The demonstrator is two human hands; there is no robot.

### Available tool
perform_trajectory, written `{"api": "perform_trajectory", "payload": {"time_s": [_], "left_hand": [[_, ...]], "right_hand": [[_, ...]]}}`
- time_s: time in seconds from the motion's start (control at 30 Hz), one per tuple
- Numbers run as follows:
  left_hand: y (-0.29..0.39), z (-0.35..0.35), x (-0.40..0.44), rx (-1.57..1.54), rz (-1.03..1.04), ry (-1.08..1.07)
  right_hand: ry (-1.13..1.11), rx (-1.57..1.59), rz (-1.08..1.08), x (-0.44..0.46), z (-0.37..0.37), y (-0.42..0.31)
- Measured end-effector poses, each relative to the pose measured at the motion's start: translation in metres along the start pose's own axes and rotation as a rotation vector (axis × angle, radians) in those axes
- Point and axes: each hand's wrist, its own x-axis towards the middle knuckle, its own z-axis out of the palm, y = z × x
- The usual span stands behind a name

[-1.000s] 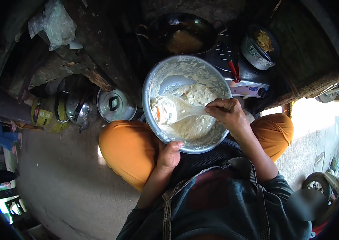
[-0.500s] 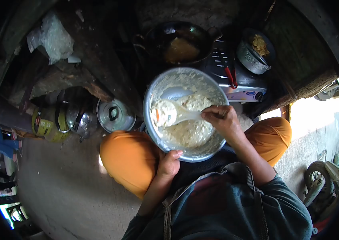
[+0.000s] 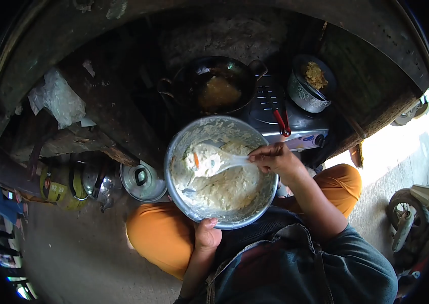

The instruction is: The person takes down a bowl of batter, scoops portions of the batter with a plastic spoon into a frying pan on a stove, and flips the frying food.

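Note:
A grey metal bowl (image 3: 186,133) rests over my lap, holding thick pale batter (image 3: 227,192) with small bits in it. My left hand (image 3: 207,235) grips the bowl's near rim, thumb on top and fingers hidden underneath. My right hand (image 3: 277,161) is closed round the handle of a translucent white rice paddle (image 3: 236,161). The paddle's head is inside the bowl, heaped with batter that has an orange piece on it. Batter is smeared up the bowl's walls.
Beyond the bowl, a dark wok (image 3: 217,93) with brownish contents sits on a gas stove (image 3: 303,139). Red-handled tongs (image 3: 281,123) lie on the stove. A pot (image 3: 305,97) with fried food stands right. A lidded pot (image 3: 143,182) and green gas cylinder (image 3: 55,190) are left.
The view has tilted, so bowl and stove appear lower. Within the bowl, the loaded paddle has shifted slightly toward the far side, and the batter lies differently. Both hands keep their hold.

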Motion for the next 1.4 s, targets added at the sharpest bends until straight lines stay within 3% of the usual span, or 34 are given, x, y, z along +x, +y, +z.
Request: {"api": "perform_trajectory", "payload": {"time_s": [0.37, 0.43, 0.67, 0.73, 0.77, 0.83, 0.87, 0.93, 0.97, 1.07, 1.17, 1.4], "left_hand": [[-0.003, -0.001, 0.009, -0.025, 0.105, 0.032], [-0.006, -0.013, 0.01, 0.015, 0.011, 0.055], [-0.006, -0.015, 0.004, 0.017, -0.026, 0.088], [-0.003, -0.01, 0.002, -0.002, -0.01, 0.094], [-0.002, -0.007, 0.001, -0.019, 0.002, 0.094], [0.003, -0.002, -0.001, -0.033, 0.012, 0.09], [0.005, 0.001, -0.003, -0.028, 0.003, 0.087], [0.008, 0.005, -0.005, -0.023, -0.006, 0.084], [0.009, 0.005, -0.006, -0.024, -0.016, 0.078], [0.009, 0.003, -0.007, -0.025, -0.006, 0.059], [0.008, 0.003, -0.008, -0.021, 0.012, 0.056], [0.003, -0.009, -0.011, -0.023, 0.021, 0.058]], "right_hand": [[0.113, -0.106, 0.001, 0.101, -0.072, -0.03], [0.052, -0.215, 0.009, 0.13, -0.092, -0.033], [-0.062, -0.682, -0.094, 0.226, -0.14, -0.018], [0.028, -1.163, -0.166, 0.235, -0.132, -0.022], [0.034, -1.16, -0.167, 0.237, -0.13, -0.022], [0.145, -1.692, -0.484, 0.232, -0.116, -0.027], [0.149, -1.689, -0.481, 0.232, -0.112, -0.028], [0.06, -1.79, -0.799, 0.235, -0.109, -0.027], [0.061, -1.789, -0.799, 0.236, -0.106, -0.024], [0.064, -1.976, -1.118, 0.236, -0.101, -0.011], [-0.024, -1.99, -1.261, 0.214, -0.09, -0.021], [0.06, -2.027, -1.38, 0.2, -0.092, -0.02]]}}
